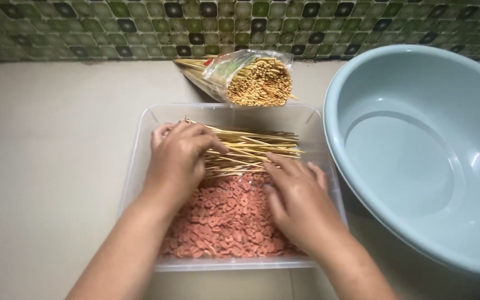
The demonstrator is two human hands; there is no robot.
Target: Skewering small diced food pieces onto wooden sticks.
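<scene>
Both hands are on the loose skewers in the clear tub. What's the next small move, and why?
Probably pinch one skewer free with the right hand. The loose skewers lie fanned across the pink slices, the left hand already pins the pile, and the right fingertips rest at its edge.

I look down on a plain beige countertop that fills the near and left side. Along the far edge runs a wall of small green mosaic tiles, some darker, under soft, even light.
</scene>
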